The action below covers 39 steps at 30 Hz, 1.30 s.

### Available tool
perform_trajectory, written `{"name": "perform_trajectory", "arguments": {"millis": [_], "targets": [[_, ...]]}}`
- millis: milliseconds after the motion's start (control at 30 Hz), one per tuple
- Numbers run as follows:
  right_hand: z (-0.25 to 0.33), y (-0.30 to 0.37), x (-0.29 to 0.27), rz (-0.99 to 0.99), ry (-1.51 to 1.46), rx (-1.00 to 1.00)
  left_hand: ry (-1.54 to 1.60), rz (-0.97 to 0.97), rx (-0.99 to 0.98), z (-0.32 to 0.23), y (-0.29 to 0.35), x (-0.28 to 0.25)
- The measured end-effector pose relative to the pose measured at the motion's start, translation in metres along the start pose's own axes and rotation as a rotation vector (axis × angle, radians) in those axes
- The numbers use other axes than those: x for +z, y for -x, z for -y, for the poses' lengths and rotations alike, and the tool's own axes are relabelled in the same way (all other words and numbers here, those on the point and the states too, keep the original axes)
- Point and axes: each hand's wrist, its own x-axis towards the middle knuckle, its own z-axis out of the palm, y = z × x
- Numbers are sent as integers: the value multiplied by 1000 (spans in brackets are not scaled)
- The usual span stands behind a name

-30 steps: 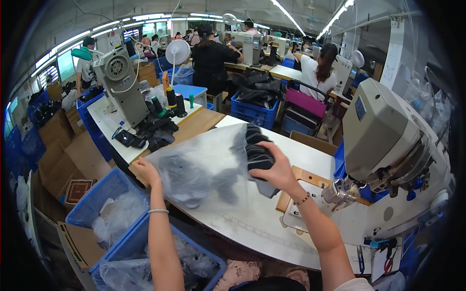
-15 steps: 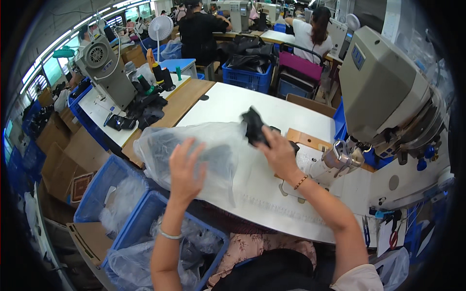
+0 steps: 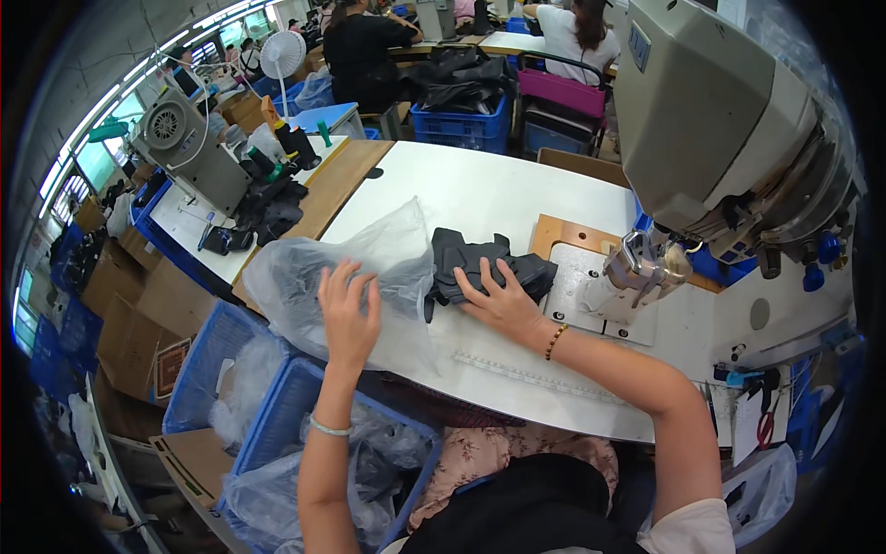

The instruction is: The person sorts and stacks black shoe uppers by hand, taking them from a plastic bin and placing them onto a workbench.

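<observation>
My right hand [image 3: 504,303] lies with spread fingers on a loose pile of black cut pieces [image 3: 475,254], which look like fabric or leather. The pile rests on the white table just left of the sewing machine's metal plate [image 3: 577,277]. To its left is a clear plastic bag [image 3: 397,268], its near end touching the pile and one corner standing up. My left hand [image 3: 351,309] is over the bag, fingers apart and raised; whether it touches the film I cannot tell. Inside the bag nothing dark shows clearly.
A large sewing machine head [image 3: 711,129] overhangs the right side. A clear ruler strip [image 3: 535,377] lies along the near table edge. Blue crates [image 3: 332,388] with plastic bags stand at lower left. Red-handled scissors [image 3: 766,425] lie at far right. Other people work at the back.
The black pieces in my right hand have come down onto the table and the fingers have spread over them. The bag's far corner has risen. The view has shifted slightly.
</observation>
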Motion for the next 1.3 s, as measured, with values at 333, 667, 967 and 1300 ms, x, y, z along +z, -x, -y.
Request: {"name": "perform_trajectory", "arguments": {"millis": [333,667,967,1300], "targets": [[-2,1,2,-49,-41,24,143,347,33,-41,-61,42],[-9,8,-14,-148,-148,85,890,501,-624,2,-57,50],[-6,26,-18,-107,-384,-127,1424,824,-897,-34,-30,28],[-1,59,-70,-71,-798,618,1390,775,-910,-33,-5,34]]}}
